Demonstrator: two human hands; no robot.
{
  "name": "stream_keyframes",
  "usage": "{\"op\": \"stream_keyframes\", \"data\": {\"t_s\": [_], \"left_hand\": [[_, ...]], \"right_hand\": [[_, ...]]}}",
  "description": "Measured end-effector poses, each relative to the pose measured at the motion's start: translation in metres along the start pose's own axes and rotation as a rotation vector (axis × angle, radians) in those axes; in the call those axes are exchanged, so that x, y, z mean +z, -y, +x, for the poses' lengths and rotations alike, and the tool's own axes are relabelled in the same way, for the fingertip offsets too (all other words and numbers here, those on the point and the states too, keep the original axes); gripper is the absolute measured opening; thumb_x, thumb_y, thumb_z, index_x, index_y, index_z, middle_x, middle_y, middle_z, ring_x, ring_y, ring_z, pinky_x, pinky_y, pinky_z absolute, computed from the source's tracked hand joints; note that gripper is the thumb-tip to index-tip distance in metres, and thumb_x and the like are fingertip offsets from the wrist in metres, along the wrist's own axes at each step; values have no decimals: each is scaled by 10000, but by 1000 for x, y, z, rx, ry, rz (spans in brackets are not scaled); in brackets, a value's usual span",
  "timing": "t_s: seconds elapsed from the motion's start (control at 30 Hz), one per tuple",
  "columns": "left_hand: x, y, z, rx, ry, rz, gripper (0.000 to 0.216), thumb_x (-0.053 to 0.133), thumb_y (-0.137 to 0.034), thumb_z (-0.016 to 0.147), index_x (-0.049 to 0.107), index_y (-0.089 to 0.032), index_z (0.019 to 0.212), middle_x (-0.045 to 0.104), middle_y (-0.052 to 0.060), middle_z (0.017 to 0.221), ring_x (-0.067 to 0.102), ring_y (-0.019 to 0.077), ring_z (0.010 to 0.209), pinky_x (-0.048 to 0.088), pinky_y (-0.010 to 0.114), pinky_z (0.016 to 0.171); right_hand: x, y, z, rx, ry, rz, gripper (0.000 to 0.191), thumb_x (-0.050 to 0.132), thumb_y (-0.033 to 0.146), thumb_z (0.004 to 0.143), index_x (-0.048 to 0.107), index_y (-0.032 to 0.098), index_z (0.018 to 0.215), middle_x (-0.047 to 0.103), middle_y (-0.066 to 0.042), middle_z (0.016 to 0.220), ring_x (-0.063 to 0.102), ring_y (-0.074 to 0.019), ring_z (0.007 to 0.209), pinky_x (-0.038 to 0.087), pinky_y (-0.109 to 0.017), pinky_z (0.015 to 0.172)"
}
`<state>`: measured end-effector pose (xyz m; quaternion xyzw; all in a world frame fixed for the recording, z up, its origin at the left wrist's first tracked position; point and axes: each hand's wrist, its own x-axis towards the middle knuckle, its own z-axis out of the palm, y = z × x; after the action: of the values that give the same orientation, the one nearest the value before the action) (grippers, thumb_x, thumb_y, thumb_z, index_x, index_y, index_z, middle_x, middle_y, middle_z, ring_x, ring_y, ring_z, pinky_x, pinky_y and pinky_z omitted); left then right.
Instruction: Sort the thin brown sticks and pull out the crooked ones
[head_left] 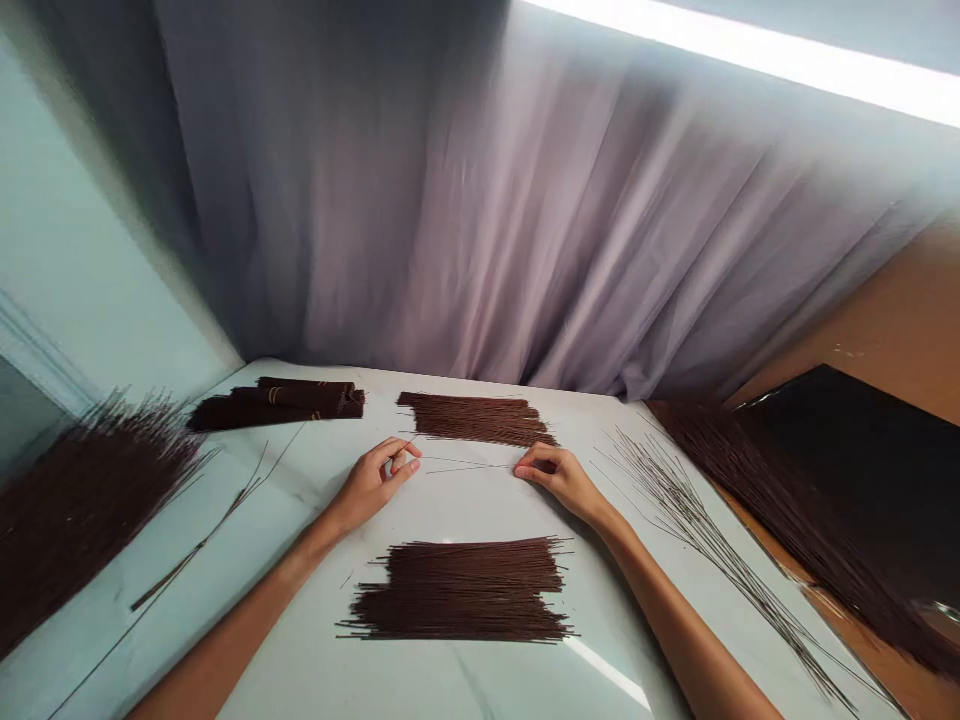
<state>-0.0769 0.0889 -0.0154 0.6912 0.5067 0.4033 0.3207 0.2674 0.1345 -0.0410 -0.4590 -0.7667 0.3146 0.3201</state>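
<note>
My left hand [381, 478] is closed in a loose pinch at the left end of a very thin dark stick [469, 462]. Opposite it, my right hand [553, 472] pinches the stick's other end between thumb and fingertips. A second faint line runs just below it; whether that is another stick or a shadow I cannot tell. Behind my hands lies a flat pile of dark brown sticks [476, 416]. Nearer to me, between my forearms, a wider pile of similar sticks [465, 590] is spread, its ends uneven.
Banded dark bundles [300, 402] lie at the back left. A large brown heap [90, 500] and a few loose sticks [202, 540] are on the left. Fanned thin sticks [697, 530] and a long dark bundle [787, 520] lie right. A grey curtain [450, 200] hangs behind the white table [360, 680].
</note>
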Motion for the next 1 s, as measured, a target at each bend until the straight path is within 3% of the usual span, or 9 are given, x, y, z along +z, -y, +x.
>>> {"op": "stream_keyframes", "data": {"t_s": [0.13,0.3,0.43,0.73,0.87,1.0], "left_hand": [[-6,-7,1,-14,-22,-111,419,640,-410,900,341,-234,666,733,64,1004,636,211,924,444,271,708],[-11,-9,1,-23,-72,-193,434,685,-386,871,322,-241,684,744,58,1008,626,191,871,449,292,749],[-15,-6,2,-28,-97,-224,446,684,-384,864,296,-247,691,737,52,985,642,213,954,466,319,821],[-22,-7,0,-68,104,-170,428,727,-342,817,336,-244,675,637,-16,730,668,222,871,429,281,699],[-23,-6,1,-92,168,-166,402,736,-337,794,363,-238,683,673,-5,766,644,190,790,402,259,640],[-21,3,7,-107,132,-163,449,732,-389,795,320,-244,689,719,27,845,639,178,763,410,254,620]], "right_hand": [[-3,2,-1,7,43,46,331,704,520,868,778,198,843,685,-43,864,609,-204,831,454,-323,774],[-3,6,-2,18,74,80,336,719,523,855,779,193,829,684,-37,849,604,-195,809,447,-316,758],[-6,5,-3,25,94,91,335,715,518,860,773,189,831,690,-42,863,610,-198,822,448,-321,780],[-23,10,-8,26,160,87,404,680,563,872,756,171,819,685,-47,852,600,-188,803,453,-311,762],[-38,22,-9,8,190,64,401,663,557,891,752,171,834,696,-51,864,612,-193,815,460,-317,778],[-45,28,-6,-21,194,13,384,672,555,888,760,185,834,719,-56,873,642,-214,862,472,-326,829]]}}
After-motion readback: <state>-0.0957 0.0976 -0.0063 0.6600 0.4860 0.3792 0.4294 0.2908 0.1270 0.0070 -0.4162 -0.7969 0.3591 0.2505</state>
